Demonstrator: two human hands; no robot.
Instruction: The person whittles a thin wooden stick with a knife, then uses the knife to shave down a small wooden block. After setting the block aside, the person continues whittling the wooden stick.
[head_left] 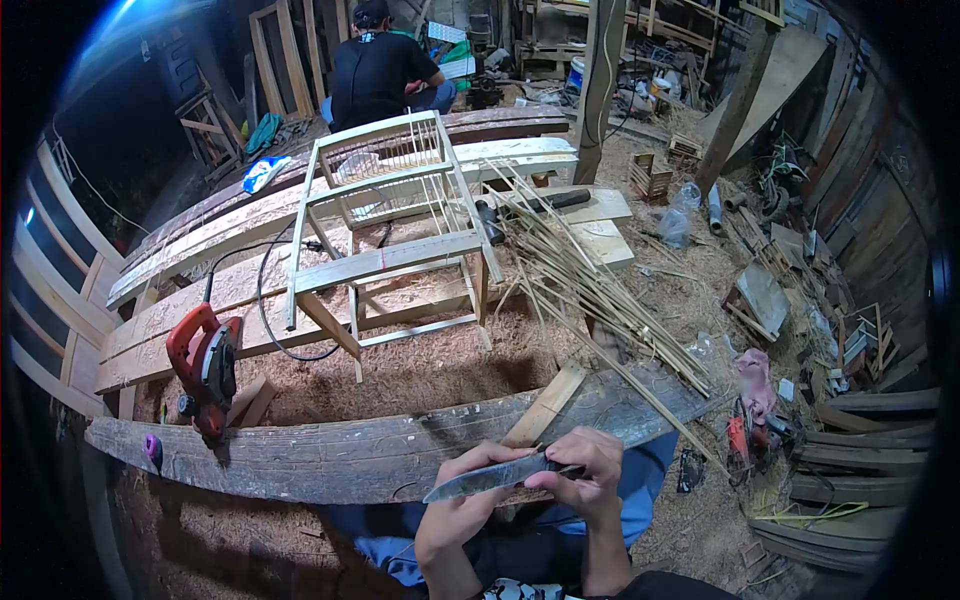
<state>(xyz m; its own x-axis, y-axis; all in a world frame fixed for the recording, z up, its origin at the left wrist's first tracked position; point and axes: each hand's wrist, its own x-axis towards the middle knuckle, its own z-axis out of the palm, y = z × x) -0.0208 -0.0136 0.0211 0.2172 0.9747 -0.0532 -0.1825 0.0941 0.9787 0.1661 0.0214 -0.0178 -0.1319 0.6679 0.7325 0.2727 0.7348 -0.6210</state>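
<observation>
A knife (482, 478) with a broad dark blade lies across the front of my body, its tip pointing left. My right hand (588, 468) is closed round its handle. Behind and below the blade, my left hand (462, 512) has its fingers curled close to the steel; whatever they grip is hidden by the blade. Both hands are over my lap, just at the near edge of a weathered plank (330, 458). Beyond it, a small wooden frame (400, 255) with thin upright sticks stands on the bench. Long thin bamboo strips (610, 300) are heaped to its right.
A red power planer (205, 365) rests at the left, its cable looping behind. A purple roll (153, 448) sits on the plank's left end. A hammer (545, 203) lies by the strips. Another person (378, 75) sits at the back. Shavings cover the floor.
</observation>
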